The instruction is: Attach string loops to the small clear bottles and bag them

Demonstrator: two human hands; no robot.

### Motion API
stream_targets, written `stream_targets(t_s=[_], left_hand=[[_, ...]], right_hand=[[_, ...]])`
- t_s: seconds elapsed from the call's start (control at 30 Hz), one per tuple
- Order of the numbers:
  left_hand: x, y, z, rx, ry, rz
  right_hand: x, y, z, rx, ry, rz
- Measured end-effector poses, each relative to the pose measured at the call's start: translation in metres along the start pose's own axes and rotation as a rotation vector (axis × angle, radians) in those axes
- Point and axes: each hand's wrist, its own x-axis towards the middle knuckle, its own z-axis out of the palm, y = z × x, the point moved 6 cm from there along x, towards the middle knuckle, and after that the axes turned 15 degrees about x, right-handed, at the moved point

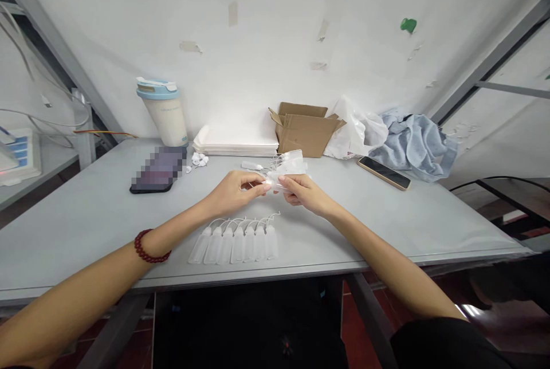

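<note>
Pinched between the fingertips of both hands is a small clear plastic piece [275, 184] with a thin white cord on it, held just above the grey surface [86, 214] near its middle. The left hand [238, 188] has thumb and forefinger pressed together on the cord end, and the right hand [303, 192] closes its grip on the other end, the 2 hands almost touching. A red bead bracelet [148, 248] sits on the left wrist. Near the front edge, just below the hands, lies a neat row of similar translucent pieces [236, 243], side by side with their white loops pointing away from the person. Just behind the hands is a loose heap of more clear pieces [292, 160]. Farther back stand a cardboard box [303, 128] with open flaps, a flat stack of white trays [234, 142] and a cup with a blue lid [163, 111]. A dark device [157, 171] lies to the left, a phone [384, 173] to the right beside a crumpled blue cloth [415, 142] and a white plastic bag [356, 131]
</note>
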Motion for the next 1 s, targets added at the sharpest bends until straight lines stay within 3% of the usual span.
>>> stream_targets(t_s=[0.1,0.17,0.37,0.57,0.67,0.77,1.0], left_hand=[[-0.003,0.007,-0.005,0.098,0.116,0.133],[-0.003,0.008,-0.006,0.118,0.129,0.150],[0.000,0.001,0.002,-0.017,-0.070,-0.040],[0.004,-0.014,0.001,-0.201,-0.060,-0.225],[0.004,-0.017,0.002,-0.253,-0.083,-0.244],[0.003,-0.012,0.001,-0.156,-0.066,-0.170],[-0.005,0.006,-0.006,0.276,0.219,0.133]], right_hand=[[0.000,0.002,-0.002,0.035,-0.017,0.045],[0.000,0.003,-0.002,0.049,-0.016,0.064],[0.001,0.004,0.001,0.008,-0.035,0.054],[0.000,-0.004,-0.005,-0.180,0.083,-0.080],[0.000,-0.005,-0.007,-0.209,0.107,-0.102],[0.000,-0.007,-0.008,-0.218,0.102,-0.112],[-0.001,-0.008,-0.007,-0.174,0.074,-0.105]])
